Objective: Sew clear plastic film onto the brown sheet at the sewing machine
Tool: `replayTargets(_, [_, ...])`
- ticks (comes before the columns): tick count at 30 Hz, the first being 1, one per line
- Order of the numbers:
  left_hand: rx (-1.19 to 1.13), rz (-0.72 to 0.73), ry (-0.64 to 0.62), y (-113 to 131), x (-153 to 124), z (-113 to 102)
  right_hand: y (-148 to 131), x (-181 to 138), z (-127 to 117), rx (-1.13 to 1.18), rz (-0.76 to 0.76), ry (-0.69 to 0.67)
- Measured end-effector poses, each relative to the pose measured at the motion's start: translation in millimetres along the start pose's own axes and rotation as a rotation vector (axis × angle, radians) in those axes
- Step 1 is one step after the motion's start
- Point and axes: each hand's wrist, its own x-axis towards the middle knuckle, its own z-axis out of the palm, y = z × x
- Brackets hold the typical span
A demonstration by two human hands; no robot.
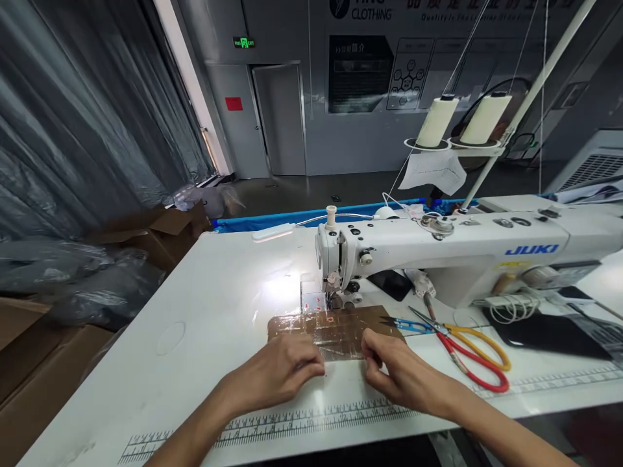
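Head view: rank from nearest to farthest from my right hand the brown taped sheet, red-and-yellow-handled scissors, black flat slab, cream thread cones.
1. Brown taped sheet, touching the right hand.
2. Red-and-yellow-handled scissors, just right.
3. Black flat slab, farther right.
4. Cream thread cones, far behind.

"juki" on sewing machine; "clothing" on wall sign; green exit sign.

A grey wall holds a closed grey door beneath a green exit sign. Dark plastic curtains hang left, above cardboard boxes. The floor looks dark, perhaps concrete.
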Motion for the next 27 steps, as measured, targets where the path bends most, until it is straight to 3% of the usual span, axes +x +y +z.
replayTargets(4, [0.001, -0.002, 0.048, 8, 10, 10, 0, 3, 10, 0.010, -0.018, 0.031])
replayTargets(10, [-0.059, -0.056, 0.053, -11, 4, 12, 11, 10, 13, -0.116, -0.111, 0.030])
replayTargets(15, [-0.129, -0.101, 0.094, -20, -1, 20, 7, 16, 9, 0.188, -0.049, 0.027])
replayTargets(19, [-0.161, -0.104, 0.120, -18, 4, 25, -20, 20, 11, 0.543, -0.038, -0.109])
replayTargets(21, [-0.172, -0.082, 0.136, -15, 4, 26, -34, 19, 14, 0.611, -0.070, -0.171])
replayTargets(24, [-0.132, -0.086, 0.234, -15, -7, 22, -34, 13, 17, 0.473, -0.090, -0.039])
replayTargets(27, [-0.082, -0.220, 0.489, -22, -27, 13, 3, 2, 12, 0.355, 0.133, 0.256])
